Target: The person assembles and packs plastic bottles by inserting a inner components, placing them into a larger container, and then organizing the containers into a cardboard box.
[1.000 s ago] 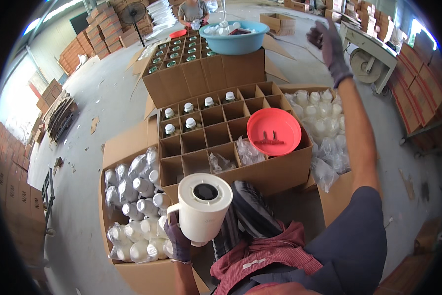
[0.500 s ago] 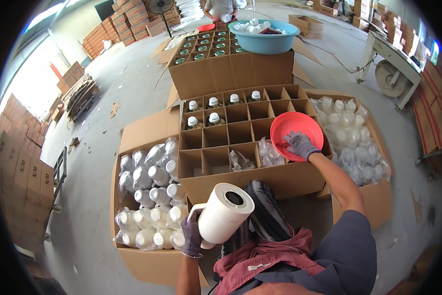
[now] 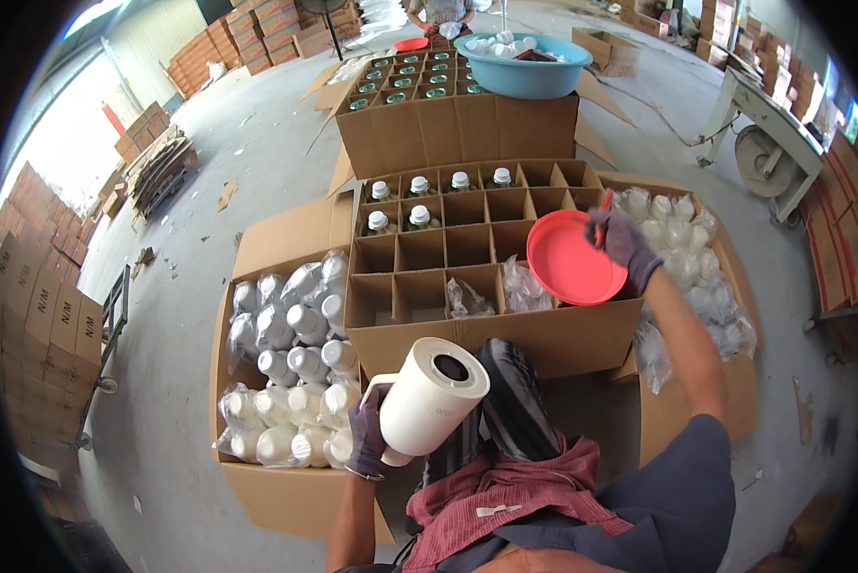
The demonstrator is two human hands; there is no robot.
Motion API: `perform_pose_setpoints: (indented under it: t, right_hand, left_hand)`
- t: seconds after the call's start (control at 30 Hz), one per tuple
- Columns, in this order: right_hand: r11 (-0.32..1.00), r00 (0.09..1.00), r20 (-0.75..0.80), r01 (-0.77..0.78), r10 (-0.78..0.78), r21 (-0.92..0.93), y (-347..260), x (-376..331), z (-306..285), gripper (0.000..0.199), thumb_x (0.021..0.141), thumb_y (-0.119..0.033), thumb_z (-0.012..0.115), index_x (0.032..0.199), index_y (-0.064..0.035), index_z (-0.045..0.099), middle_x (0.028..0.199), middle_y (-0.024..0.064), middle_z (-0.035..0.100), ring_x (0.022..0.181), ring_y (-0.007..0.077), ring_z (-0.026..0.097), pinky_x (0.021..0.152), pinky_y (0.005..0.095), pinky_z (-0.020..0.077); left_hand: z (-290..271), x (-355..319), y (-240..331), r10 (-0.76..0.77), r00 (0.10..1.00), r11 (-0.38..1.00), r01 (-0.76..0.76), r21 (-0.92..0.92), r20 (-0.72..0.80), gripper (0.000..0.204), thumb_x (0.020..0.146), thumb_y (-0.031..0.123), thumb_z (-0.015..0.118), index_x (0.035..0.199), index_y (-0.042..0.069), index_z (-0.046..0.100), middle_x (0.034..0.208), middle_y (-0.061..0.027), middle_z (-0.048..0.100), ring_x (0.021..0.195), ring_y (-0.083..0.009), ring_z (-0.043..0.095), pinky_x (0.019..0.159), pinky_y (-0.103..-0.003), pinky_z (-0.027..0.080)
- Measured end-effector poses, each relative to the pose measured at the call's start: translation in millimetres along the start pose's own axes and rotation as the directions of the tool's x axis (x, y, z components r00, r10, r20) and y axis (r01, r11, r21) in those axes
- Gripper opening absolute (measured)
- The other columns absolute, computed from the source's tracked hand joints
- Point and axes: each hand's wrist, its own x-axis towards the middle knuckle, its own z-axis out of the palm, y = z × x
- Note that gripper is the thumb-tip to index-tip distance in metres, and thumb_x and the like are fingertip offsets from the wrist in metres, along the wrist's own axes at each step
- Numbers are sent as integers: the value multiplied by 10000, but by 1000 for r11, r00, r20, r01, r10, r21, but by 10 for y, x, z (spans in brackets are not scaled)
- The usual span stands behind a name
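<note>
Jug, white, one: held tilted before the lap, just this side of the divided carton, upper end leaning right. We find the left hand closed at its handle side, the fingers partly hidden. We judge it stiff, smooth and moderately light if hollow, apt to slip in a loose grip; best held by the handle, with a palm under the body.

Reddish piece, slim, one: upright in the right hand, fingers drawn narrow around it, over the red dish. We judge it light and rigid, best pinched along its shaft.

Materials, left to right:
- Left carton, plain brown cardboard, flaps splayed; inside, wrapped bottles, pale, rounded, in crinkled clear film.
- Jug again: round, tapered, matt-looking; a dark disc in its upper end, hole or inset we cannot tell.
- Divided carton, cardboard grid of square cells; six capped bottles, clear-sided with ribbed-looking white caps.
- Red dish, round, shallow, seemingly plastic, perched across the cells.
- Right carton, brown cardboard; inside, bagged bottles, whitish, under loose, glossy film.
</note>
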Motion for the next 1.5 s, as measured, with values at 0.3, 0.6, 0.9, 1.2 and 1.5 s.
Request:
perform_pose_setpoints:
  t: [0.3, 0.6, 0.9, 1.2, 1.5]
  right_hand:
    - [696, 697, -183, 713, -693, 80, -3305, -134, -412, 418, 957, -372, 420, 805, -46, 633, 711, 88, 634, 593, 169, 604, 555, 309, 510]
    - [862, 817, 577, 290, 3, -416, -654, -1185, 1304, 162, 845, -116, 660, 989, -57, 615, 943, 78, 673, 864, 184, 664, 776, 330, 539]
    - [-89, -175, 899, 984, -402, 151, -207, -883, 1885, 226, 704, -99, 692, 898, -125, 579, 1142, 72, 582, 1163, 272, 542, 1066, 577, 372]
    - [-160, -277, 885, 959, -374, 232, -173, -914, 1965, 188, 739, -144, 643, 915, -123, 581, 1034, 90, 580, 1084, 290, 569, 1042, 525, 422]
    - [582, 457, 866, 768, -203, -268, -103, -1413, 1880, 121, 909, -173, 563, 987, -85, 592, 866, 124, 634, 693, 332, 630, 677, 423, 539]
  left_hand:
    - [-21, -20, 18, 110, 994, 994, -110, 3, 18, 290, 957, 188, 446, 1001, 11, 672, 903, -124, 717, 809, -204, 683, 739, -337, 529]
    - [-12, 283, -105, 236, 908, 934, -311, 177, 347, 349, 850, 260, 641, 1106, 26, 611, 968, -166, 696, 886, -327, 691, 758, -386, 540]
    - [9, 743, -132, 289, 774, 929, -369, 31, 563, 363, 885, 294, 629, 1151, 48, 610, 1041, -110, 677, 948, -243, 660, 807, -353, 526]
    - [20, 773, -371, 347, 686, 840, -531, 114, 639, 304, 1000, 274, 466, 1186, 89, 620, 978, -118, 720, 884, -222, 709, 750, -327, 552]
    - [-2, 514, -73, 460, 786, 810, -562, 166, 414, 175, 892, 157, 586, 970, 28, 676, 869, -113, 709, 782, -219, 690, 694, -332, 548]
